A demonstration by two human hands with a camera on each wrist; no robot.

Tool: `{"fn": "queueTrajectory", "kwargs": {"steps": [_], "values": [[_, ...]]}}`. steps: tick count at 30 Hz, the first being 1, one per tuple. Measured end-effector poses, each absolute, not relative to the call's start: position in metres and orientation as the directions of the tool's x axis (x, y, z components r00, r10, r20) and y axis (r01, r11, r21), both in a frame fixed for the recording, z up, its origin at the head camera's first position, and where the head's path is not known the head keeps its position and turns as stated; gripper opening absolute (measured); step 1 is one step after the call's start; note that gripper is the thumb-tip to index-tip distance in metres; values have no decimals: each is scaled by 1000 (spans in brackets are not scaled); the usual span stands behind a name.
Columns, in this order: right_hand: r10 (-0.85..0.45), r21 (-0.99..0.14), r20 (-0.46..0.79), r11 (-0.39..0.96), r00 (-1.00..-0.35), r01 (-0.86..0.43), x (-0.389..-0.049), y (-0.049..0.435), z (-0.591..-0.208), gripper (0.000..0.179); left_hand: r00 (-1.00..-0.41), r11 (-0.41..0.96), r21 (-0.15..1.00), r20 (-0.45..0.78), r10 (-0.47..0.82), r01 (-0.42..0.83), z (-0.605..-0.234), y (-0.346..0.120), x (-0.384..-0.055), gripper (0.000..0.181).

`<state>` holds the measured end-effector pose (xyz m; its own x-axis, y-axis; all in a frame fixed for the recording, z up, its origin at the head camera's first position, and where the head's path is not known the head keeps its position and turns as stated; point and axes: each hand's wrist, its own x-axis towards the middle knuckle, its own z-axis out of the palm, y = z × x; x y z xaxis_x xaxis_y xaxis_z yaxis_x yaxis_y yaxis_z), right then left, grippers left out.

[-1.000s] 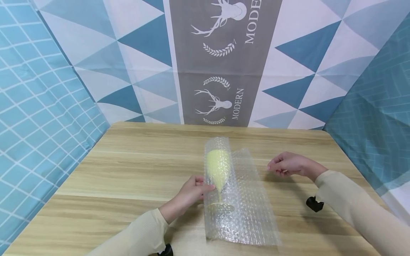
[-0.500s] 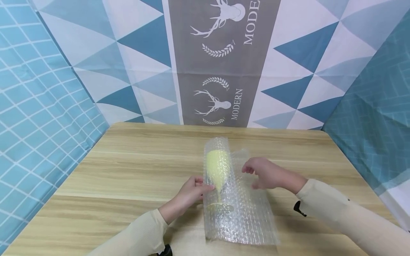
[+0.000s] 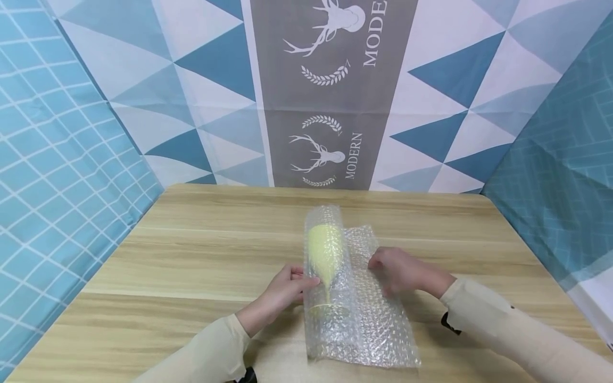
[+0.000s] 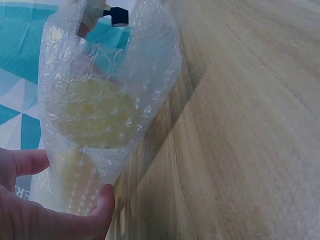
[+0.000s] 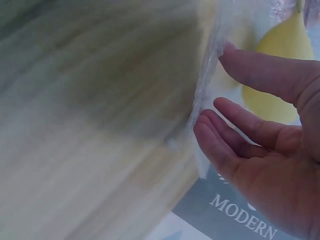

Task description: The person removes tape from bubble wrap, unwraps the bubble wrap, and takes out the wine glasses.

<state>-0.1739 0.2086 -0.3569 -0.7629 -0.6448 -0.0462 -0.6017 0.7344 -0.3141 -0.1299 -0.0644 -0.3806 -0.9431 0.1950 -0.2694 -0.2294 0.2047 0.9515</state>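
A yellow goblet (image 3: 325, 247) lies under a folded layer of bubble wrap (image 3: 371, 324), with its foot toward the near side. My left hand (image 3: 280, 292) grips the wrapped goblet from the left, its thumb over the wrap by the stem. On the other side, my right hand (image 3: 402, 272) is over the loose flap of wrap. The right wrist view shows that hand (image 5: 265, 125) with thumb and fingers apart, its fingertips touching the edge of the wrap (image 5: 200, 90). Through the bubbles, the yellow bowl (image 4: 100, 115) also shows in the left wrist view.
Everything lies on a wood-grain table (image 3: 215, 255). A printed cloth with triangles and deer heads (image 3: 330, 106) hangs behind it. A blue checked cloth (image 3: 62, 186) borders the left side, and a teal cloth (image 3: 565, 175) the right.
My right hand has come leftward from the bare table onto the loose flap of wrap, then slightly lower. The left hand keeps its hold on the wrapped goblet.
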Motion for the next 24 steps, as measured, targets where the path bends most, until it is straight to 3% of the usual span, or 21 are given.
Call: {"fn": "queueTrajectory", "kwargs": {"steps": [7,16,24], "values": [[-629,-304,-25,745,-777,-594,-177,210,-365,55,-946,206,954,-260,196,-220,-379,-63,-130,48],[-660,-239,43,722,-750,-650,-195,209,-367,55,-948,202,953,-261,181,-224,-379,-61,-148,53],[-665,-248,17,720,-746,-648,-207,206,-368,55,-982,359,924,-169,80,-130,-378,-65,-160,66]]}}
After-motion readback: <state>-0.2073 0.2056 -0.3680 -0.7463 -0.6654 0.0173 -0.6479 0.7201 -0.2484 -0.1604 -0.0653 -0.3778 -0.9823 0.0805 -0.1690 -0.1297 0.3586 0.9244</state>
